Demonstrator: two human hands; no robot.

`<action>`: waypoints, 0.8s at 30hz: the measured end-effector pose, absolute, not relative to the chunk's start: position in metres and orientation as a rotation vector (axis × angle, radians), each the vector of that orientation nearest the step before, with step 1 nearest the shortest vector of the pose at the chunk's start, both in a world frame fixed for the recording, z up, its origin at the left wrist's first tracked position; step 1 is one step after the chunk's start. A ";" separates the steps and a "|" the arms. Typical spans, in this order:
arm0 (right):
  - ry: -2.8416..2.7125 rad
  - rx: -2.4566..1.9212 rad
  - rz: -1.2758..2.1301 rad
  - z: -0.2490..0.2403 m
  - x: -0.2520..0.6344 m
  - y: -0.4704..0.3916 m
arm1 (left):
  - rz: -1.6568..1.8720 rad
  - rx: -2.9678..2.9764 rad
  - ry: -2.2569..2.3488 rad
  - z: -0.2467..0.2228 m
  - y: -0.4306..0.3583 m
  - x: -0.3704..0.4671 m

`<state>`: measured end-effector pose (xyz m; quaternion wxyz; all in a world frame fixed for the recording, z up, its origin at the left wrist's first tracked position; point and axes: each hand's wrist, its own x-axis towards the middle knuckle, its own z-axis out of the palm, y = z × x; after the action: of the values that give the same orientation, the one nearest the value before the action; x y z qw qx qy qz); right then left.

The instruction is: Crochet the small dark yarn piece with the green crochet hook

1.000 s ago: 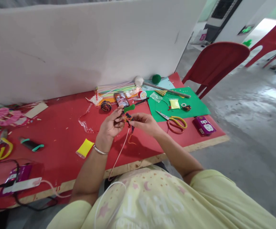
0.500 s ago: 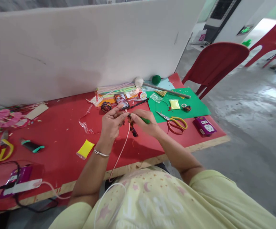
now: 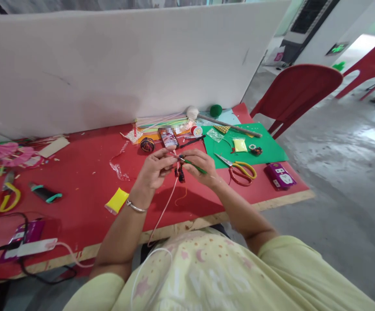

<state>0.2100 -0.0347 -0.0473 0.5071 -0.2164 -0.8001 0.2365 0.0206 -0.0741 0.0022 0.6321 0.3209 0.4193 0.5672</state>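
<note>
My left hand [image 3: 156, 168] pinches a small dark, multicoloured crochet piece [image 3: 181, 175] that dangles below the fingers. My right hand [image 3: 203, 163] is closed around a green-handled crochet hook [image 3: 196, 167], its metal tip meeting the yarn near the left fingertips. Fingers partly cover the stitches. A loose orange strand of yarn [image 3: 184, 198] trails beneath the work. Just behind the left hand lies a ball of dark variegated yarn [image 3: 147, 144], beside a phone [image 3: 168, 137]. A pale pink cable [image 3: 165, 208] runs down past the hands to the table's edge.
Scissors [image 3: 241, 172] lie partly on a green sheet [image 3: 268, 147], left of a purple socket block [image 3: 280, 176]. A yellow packet [image 3: 117, 201], a cutter [image 3: 45, 192] and more scissors [image 3: 10, 192] are to the left. A white partition [image 3: 109, 65] stands behind the table.
The hook's green handle has swung to point more down and right, and the right fingers have shifted. More of the orange strand shows. The view has shifted slightly.
</note>
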 end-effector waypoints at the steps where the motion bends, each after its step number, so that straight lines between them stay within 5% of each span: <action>1: -1.966 -0.481 0.613 -0.043 0.215 -0.032 | 1.284 0.769 0.985 0.004 -0.074 0.016; 12: -2.114 -0.437 0.878 -0.008 0.242 -0.032 | 1.236 1.083 1.135 0.004 -0.070 0.001; 20: -1.512 -0.450 1.586 -0.031 0.227 -0.026 | 1.184 0.988 1.001 0.002 -0.068 0.017; 24: -1.251 -0.568 1.374 -0.054 0.202 -0.036 | 1.412 1.080 1.128 -0.010 -0.066 0.035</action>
<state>0.2015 -0.0355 -0.0541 0.5640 -0.2412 -0.5316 0.5840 0.0353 -0.0658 -0.0103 0.4953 0.4457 0.4653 0.5827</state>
